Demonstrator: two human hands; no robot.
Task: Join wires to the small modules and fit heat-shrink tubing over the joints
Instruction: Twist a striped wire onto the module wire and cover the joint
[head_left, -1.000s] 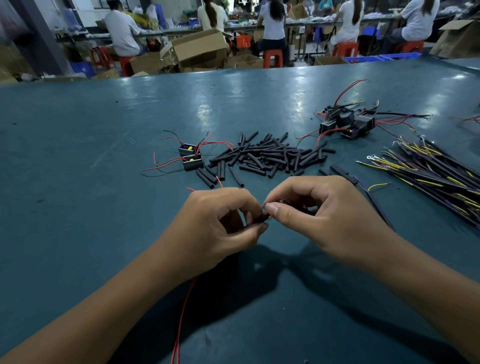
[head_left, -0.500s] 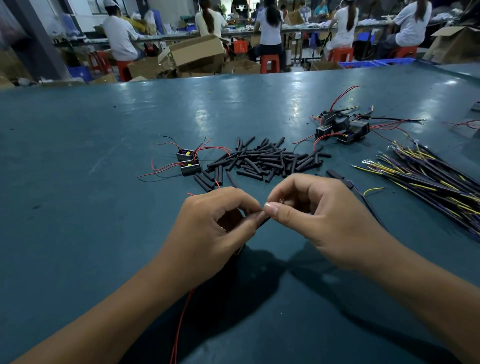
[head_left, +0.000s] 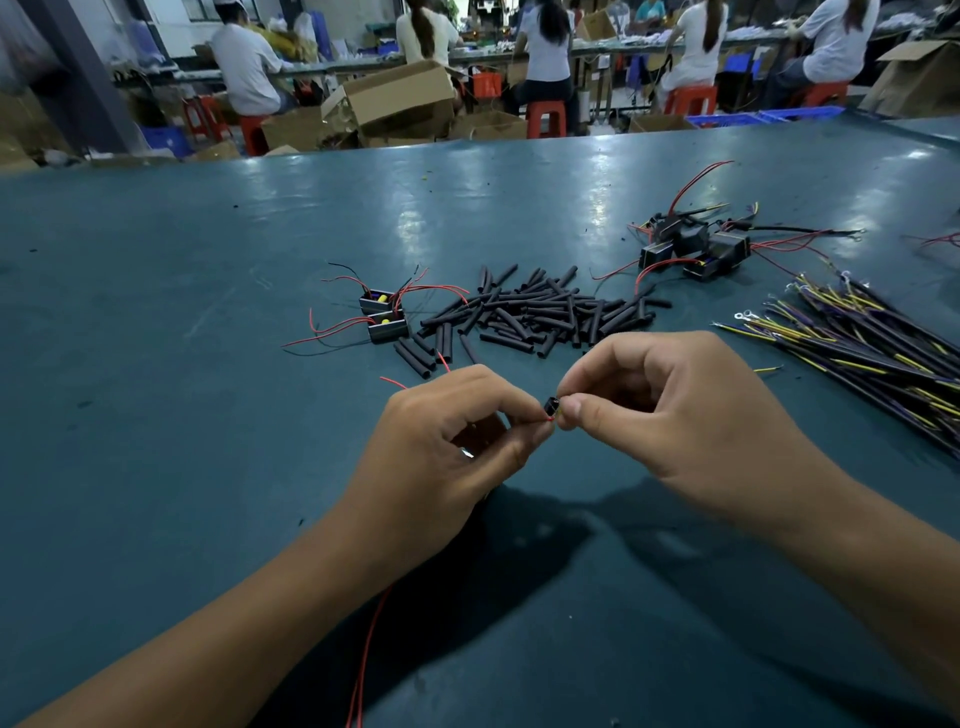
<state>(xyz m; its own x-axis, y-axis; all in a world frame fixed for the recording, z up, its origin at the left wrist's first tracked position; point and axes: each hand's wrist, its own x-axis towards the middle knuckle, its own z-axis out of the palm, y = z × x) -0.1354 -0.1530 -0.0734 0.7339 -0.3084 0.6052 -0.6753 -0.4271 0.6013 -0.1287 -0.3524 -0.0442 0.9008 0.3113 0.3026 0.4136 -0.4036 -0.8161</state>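
My left hand (head_left: 447, 441) and my right hand (head_left: 670, 410) meet fingertip to fingertip above the teal table (head_left: 156, 415). A short black heat-shrink tube (head_left: 551, 407) shows between them, pinched by my right thumb and forefinger. My left hand pinches a red wire (head_left: 363, 660) whose tip meets the tube; the wire trails down under my left forearm. A pile of black tube pieces (head_left: 535, 312) lies just beyond my hands. Two small black modules (head_left: 383, 316) with red and black leads sit left of the pile.
A cluster of black modules with wires (head_left: 696, 244) lies at the back right. A bundle of yellow and dark wires (head_left: 872, 343) spreads along the right edge. Beyond the table's far edge are cardboard boxes (head_left: 400, 98) and seated people at another bench.
My hands have drawn slightly apart at the fingertips, so the black tube end now shows between them. The view has tilted down a little.
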